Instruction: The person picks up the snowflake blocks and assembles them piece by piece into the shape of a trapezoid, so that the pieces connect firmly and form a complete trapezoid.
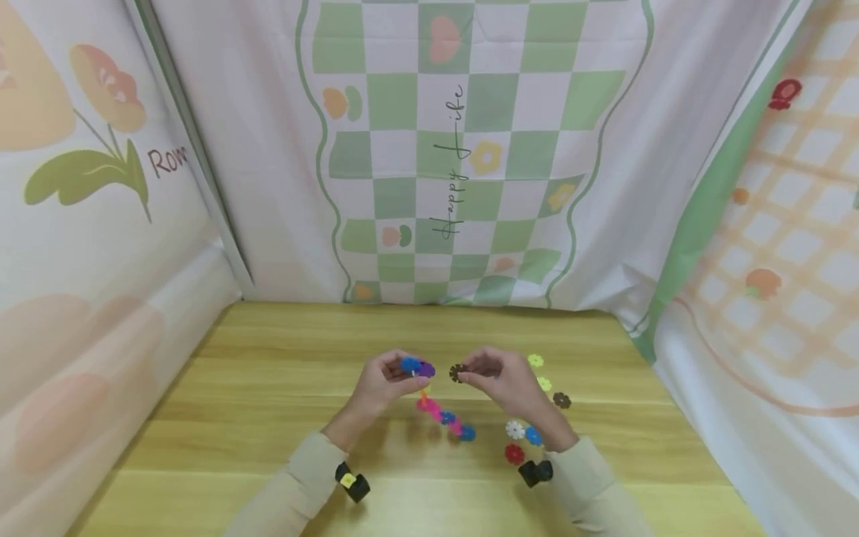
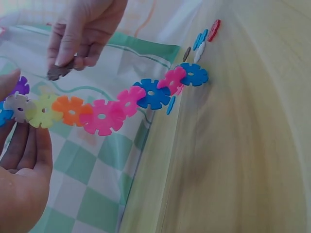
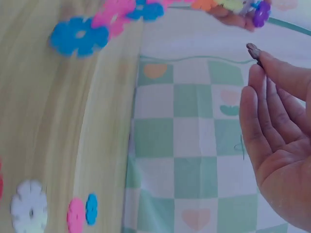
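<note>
My left hand (image 1: 377, 384) pinches one end of a chain of interlocking flower-shaped plastic discs (image 2: 95, 125). Near those fingers the chain has a purple disc (image 3: 262, 13), a blue one and a white disc (image 2: 18, 106). Yellow, orange, pink and blue discs follow, and the far end dangles over the table as a blue disc (image 2: 195, 74). To the right, my right hand (image 1: 505, 382) pinches a single brown disc (image 1: 457, 373) between thumb and fingertips. The brown disc faces the purple one, with a gap between them.
Loose discs lie on the wooden table (image 1: 221, 418) around my right forearm: white (image 1: 515, 429), blue (image 1: 534, 435), red (image 1: 514, 453), brown (image 1: 561, 400) and yellow (image 1: 535, 360). Printed cloth (image 1: 450, 186) hangs at the back and both sides. Black straps (image 1: 352, 483) circle the wrists.
</note>
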The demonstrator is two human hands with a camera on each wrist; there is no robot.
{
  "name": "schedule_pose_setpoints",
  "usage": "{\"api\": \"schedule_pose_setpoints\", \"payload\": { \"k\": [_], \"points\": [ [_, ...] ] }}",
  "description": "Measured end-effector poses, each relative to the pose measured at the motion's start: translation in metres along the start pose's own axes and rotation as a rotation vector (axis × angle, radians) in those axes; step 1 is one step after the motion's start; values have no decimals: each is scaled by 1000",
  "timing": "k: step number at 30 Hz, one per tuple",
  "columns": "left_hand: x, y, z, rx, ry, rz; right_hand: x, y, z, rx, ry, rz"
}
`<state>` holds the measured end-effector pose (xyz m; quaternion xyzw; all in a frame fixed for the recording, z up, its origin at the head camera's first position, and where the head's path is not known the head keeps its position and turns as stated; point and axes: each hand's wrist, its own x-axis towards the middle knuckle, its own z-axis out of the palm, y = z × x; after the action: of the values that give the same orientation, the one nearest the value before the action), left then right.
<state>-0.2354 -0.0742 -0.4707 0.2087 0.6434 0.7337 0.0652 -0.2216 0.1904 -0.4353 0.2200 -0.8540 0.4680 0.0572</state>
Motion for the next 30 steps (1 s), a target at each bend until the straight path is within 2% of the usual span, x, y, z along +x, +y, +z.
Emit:
{"api": "schedule_pose_setpoints", "payload": {
  "k": [5, 9, 15, 24, 30],
  "points": [
    [-1, 0, 4, -14, -21, 53, -2, -8, 7, 88, 58, -53],
    [-2, -1, 6, -14, -24, 83, -3, -10, 13, 121, 52, -87],
    [-2, -1, 8, -7, -23, 91, -2, -14, 15, 128, 41, -87],
    [-1, -5, 12, 45, -10, 142, -2, -23, 18, 3, 74, -152],
    [-2, -7, 9, 100, -19, 106, 7, -26, 10, -121, -20, -209]
  ]
}}
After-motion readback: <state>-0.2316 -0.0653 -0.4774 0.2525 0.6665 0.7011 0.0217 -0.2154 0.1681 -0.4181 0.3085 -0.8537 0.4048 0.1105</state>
